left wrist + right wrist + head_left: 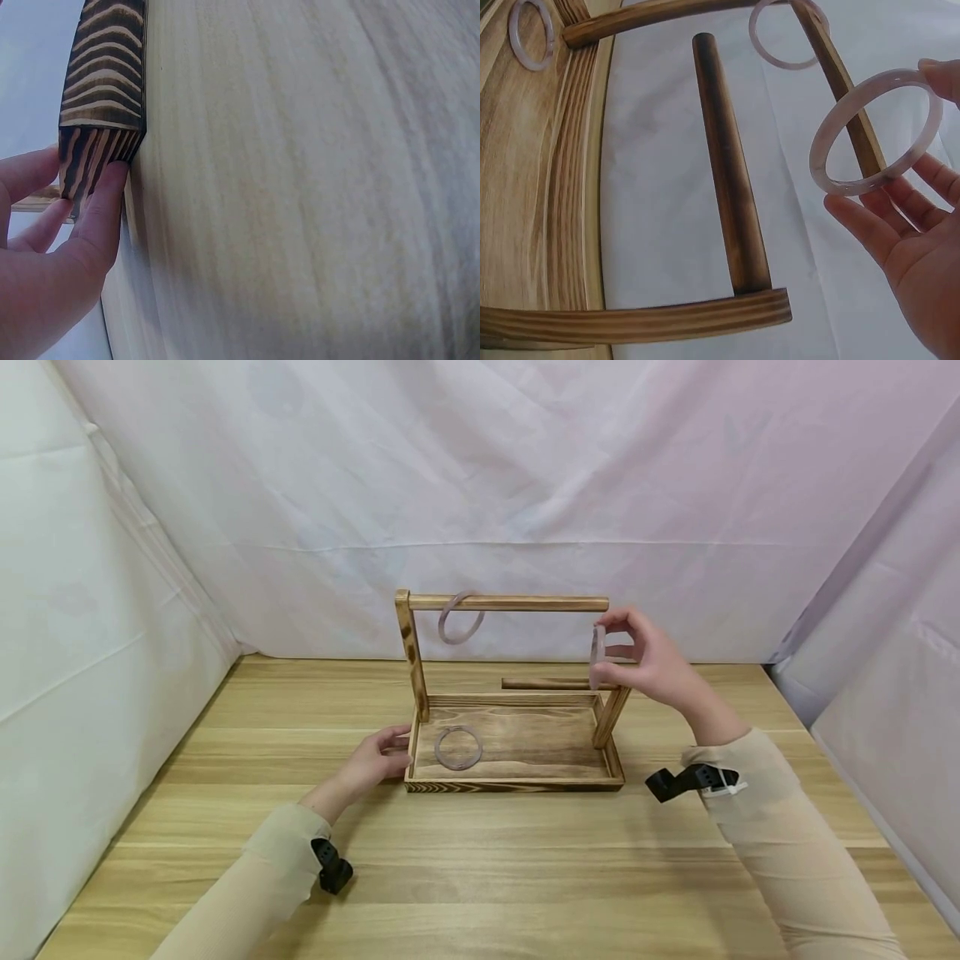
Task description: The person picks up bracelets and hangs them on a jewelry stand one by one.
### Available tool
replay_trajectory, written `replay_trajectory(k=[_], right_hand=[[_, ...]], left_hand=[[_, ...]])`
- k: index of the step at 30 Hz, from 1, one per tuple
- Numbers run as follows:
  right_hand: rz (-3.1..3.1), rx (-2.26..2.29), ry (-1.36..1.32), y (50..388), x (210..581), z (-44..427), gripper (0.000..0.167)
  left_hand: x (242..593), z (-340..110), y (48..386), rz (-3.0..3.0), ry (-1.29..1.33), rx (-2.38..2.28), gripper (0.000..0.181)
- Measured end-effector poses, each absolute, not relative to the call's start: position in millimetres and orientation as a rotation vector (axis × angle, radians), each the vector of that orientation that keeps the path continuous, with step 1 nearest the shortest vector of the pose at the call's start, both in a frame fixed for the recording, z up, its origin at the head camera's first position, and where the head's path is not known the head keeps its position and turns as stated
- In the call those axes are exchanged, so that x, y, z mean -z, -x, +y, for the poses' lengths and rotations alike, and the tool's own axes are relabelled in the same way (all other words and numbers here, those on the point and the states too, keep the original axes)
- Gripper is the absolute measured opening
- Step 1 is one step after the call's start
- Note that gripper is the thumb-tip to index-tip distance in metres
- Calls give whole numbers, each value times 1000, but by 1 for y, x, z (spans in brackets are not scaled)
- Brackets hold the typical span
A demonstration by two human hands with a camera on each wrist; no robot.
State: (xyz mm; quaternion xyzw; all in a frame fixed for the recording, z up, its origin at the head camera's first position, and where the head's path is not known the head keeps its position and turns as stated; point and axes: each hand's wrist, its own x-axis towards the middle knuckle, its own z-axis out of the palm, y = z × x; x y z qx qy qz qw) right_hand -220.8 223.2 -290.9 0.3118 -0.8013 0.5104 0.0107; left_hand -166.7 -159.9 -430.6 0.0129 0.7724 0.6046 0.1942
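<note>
A wooden stand [516, 786] with a tray base has an upper bar [540, 603] and a lower bar [543, 683]. My right hand [656, 668] pinches a pale bangle [597, 657] by the upper bar's free end; in the right wrist view the bangle [840, 120] overlaps that bar's tip, and whether it encircles it I cannot tell. Another bangle [444, 625] hangs on the upper bar's left part. A third bangle [459, 767] lies in the tray. My left hand [371, 760] touches the tray's left end, its fingers [105, 202] against the striped wood [101, 82].
The stand rests on a wood-grain table [480, 877]. White cloth [480, 468] hangs behind it and at both sides. The right post [612, 717] holds the lower bar below my right hand. A black device is strapped at each wrist.
</note>
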Motion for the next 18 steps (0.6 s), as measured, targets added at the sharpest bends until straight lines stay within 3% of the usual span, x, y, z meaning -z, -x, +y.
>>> replay_trajectory(k=[18], right_hand=[[-2428, -1741, -886, 233, 291, 241, 42]], left_hand=[[432, -161, 167, 2145, -41, -1706, 56]])
